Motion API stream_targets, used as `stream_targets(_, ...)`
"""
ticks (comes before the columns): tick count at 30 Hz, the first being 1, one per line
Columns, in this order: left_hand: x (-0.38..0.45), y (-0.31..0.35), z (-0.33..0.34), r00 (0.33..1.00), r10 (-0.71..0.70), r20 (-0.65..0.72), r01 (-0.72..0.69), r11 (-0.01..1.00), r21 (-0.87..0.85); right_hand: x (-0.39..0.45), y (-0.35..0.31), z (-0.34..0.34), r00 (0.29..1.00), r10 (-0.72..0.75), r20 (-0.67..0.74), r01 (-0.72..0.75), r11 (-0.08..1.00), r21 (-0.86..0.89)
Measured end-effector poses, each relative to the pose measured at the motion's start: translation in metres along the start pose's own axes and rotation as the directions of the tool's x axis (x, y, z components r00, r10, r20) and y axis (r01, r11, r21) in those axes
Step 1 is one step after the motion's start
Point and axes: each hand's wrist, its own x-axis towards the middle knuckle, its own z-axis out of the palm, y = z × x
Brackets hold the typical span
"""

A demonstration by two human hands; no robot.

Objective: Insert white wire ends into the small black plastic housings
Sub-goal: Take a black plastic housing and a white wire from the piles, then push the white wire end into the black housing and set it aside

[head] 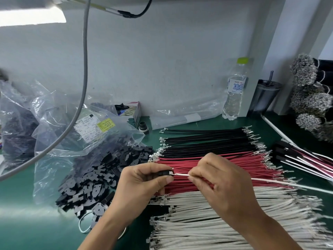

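- Left hand (144, 184) pinches a small black housing (166, 172) — mostly hidden by fingers.
- Right hand (221, 183) pinches a white wire (182, 174), its tip at the housing's mouth, above red wires (216, 165) on the tabletop (27, 231).

Matt green mat (27, 231) underlies glossy crinkled clear plastic bags (54, 141), a pile of matt black plastic housings (93, 177), smooth-sheathed red wires (180, 162) and white wires (216, 222) tipped in shiny metal, and a clear plastic bottle (234, 92).

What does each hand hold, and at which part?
Left hand grips black housing by its body; right hand pinches white wire near its terminal end.
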Motion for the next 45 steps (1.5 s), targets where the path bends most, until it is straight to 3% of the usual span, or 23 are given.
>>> stream_targets(5, -0.002, -0.001, 0.001, 0.998, 0.02, 0.054, -0.023, 0.998, 0.052, 0.001, -0.001, 0.004, 0.999, -0.032, -0.007, 0.032, 0.999, 0.0)
stream_targets(14, -0.001, -0.004, 0.002, 0.994, 0.075, 0.078, -0.085, 0.987, 0.133, -0.001, -0.001, 0.013, 0.99, 0.133, 0.047, -0.14, 0.965, 0.223)
stream_targets(24, -0.004, -0.003, 0.001, 0.984, 0.15, 0.099, -0.162, 0.978, 0.131, 0.0, -0.004, 0.02, 1.0, -0.017, -0.018, 0.02, 0.991, 0.131)
stream_targets(28, 0.0, 0.0, -0.004, 0.981, 0.179, 0.072, -0.183, 0.982, 0.041, 0.006, 0.001, 0.012, 0.995, -0.077, -0.056, 0.075, 0.997, -0.028)
stream_targets(31, 0.001, 0.0, -0.01, 0.988, 0.155, -0.004, -0.155, 0.988, -0.027, 0.008, 0.009, 0.002, 1.0, -0.001, 0.005, 0.002, 0.982, -0.187)
stream_targets(34, 0.004, -0.004, -0.016, 0.972, 0.17, -0.162, -0.156, 0.983, 0.098, 0.014, 0.015, -0.014, 0.978, -0.053, -0.2, 0.003, 0.971, -0.238)
stream_targets(36, 0.007, -0.01, -0.023, 0.916, 0.3, -0.266, -0.176, 0.897, 0.405, 0.021, 0.014, -0.035, 0.902, -0.115, -0.415, 0.036, 0.98, -0.194)
stream_targets(39, 0.013, -0.015, -0.029, 0.844, 0.457, -0.28, -0.057, 0.596, 0.801, 0.029, 0.019, -0.082, 0.804, -0.196, -0.562, 0.065, 0.968, -0.244)
stream_targets(42, 0.016, -0.017, -0.032, 0.881, 0.414, -0.23, 0.04, 0.418, 0.907, 0.022, 0.065, -0.131, 0.884, -0.092, -0.458, -0.124, 0.899, -0.42)
stream_targets(45, 0.018, -0.017, -0.034, 0.917, 0.349, -0.191, 0.072, 0.327, 0.942, -0.011, 0.13, -0.159, 0.934, 0.21, -0.288, -0.345, 0.736, -0.582)
